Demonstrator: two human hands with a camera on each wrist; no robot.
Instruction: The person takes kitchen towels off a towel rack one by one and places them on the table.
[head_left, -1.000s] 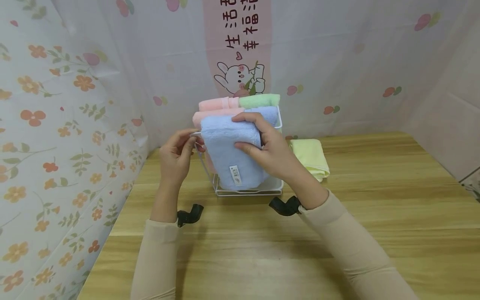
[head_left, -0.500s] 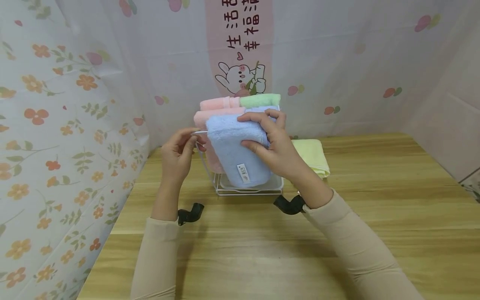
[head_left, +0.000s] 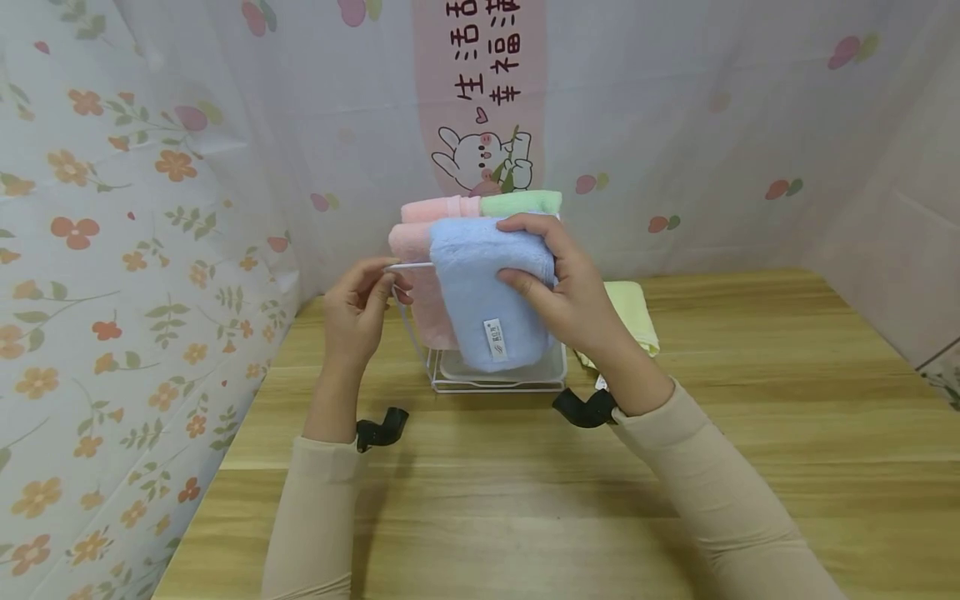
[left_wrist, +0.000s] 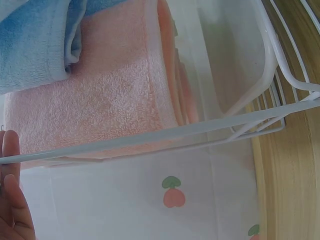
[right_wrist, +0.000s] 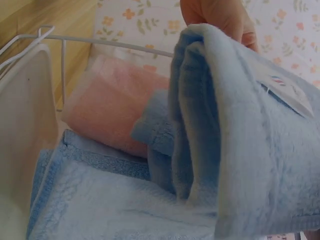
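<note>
My right hand (head_left: 577, 300) grips a folded light-blue towel (head_left: 480, 267) by its upper right side, thumb in front and fingers over the top. The towel, with a white label, hangs over the front rod of a white wire rack (head_left: 495, 388). At that rod's left end, my left hand (head_left: 354, 310) pinches the wire. Behind hang a pink towel (head_left: 431, 308) and, in the right wrist view, another blue towel (right_wrist: 110, 200). Farther back are a second pink towel (head_left: 433, 210) and a green towel (head_left: 521, 202). The left wrist view shows only some left fingertips at the rod (left_wrist: 165, 132).
A folded yellow cloth (head_left: 633, 310) lies on the wooden table (head_left: 495, 500), right of the rack. A pale tray (head_left: 551, 367) sits in the rack's base. Patterned curtains (head_left: 660, 125) stand close behind and to the left. Black wrist mounts (head_left: 382, 427) project from both sleeves.
My right hand has moved the blue towel to the right along the rod. More of the rod and the pink towel shows on the left. My left hand has stayed at the wire.
</note>
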